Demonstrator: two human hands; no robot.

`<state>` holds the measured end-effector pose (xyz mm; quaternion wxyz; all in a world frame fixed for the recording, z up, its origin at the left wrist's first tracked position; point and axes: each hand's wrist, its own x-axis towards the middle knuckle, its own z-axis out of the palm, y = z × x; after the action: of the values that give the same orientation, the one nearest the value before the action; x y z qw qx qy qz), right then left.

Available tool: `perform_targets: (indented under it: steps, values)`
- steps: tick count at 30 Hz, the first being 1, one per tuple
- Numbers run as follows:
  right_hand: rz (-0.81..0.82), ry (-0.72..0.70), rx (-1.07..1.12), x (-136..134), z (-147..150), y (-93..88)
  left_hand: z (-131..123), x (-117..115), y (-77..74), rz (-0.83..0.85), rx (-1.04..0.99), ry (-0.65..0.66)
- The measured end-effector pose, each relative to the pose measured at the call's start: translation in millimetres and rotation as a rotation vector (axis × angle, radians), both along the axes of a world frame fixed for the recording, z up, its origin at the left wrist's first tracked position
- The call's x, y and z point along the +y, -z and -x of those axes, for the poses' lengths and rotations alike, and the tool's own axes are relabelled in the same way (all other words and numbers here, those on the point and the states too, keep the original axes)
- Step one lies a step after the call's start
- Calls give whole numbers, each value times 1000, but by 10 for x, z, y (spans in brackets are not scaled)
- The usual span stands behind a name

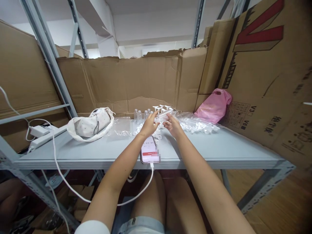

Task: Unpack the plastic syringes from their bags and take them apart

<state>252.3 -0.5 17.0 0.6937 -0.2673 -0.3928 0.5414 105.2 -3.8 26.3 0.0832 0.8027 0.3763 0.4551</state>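
Note:
Both my hands reach out over the grey table (pixel 219 149). My left hand (pixel 149 125) and my right hand (pixel 172 125) together hold a small clear plastic tube-like part (pixel 163 115), fingers curled round it. Behind it stand several small clear bottles (pixel 141 116) and several white pump tops (pixel 161 108). Small white caps (pixel 136 130) lie by my left hand. Just below my wrists a phone (pixel 148 150) lies on the table, showing a timer and plugged into a white cable (pixel 136 195).
A white cloth bag (pixel 91 125) sits at the left, a clear plastic bag (pixel 121 127) beside it. Clear bags of parts (pixel 197 124) and a pink plastic bag (pixel 214 105) lie at the right. Cardboard walls (pixel 136 81) surround the table. A power strip (pixel 42 138) rests far left.

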Motion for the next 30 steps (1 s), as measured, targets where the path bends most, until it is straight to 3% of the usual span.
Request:
perform_targets:
  steps: [8,13,18,25,30]
  values:
    - [58,-15,70,-36,-39,-41,23,-169,-34,-67,143,-172]
    - [24,-20,58,-47,-8,-43,-9,-239,-39,-1,249,-290]
    - [27,-22,81,-58,-4,-57,-22,-250,-31,-49,294,-279]
    - [-6,-51,52,-33,-8,-32,-33,-247,-18,-136,272,-380]
    - [28,-17,46,-22,-11,-24,-26,-250,-41,-96,247,-329]
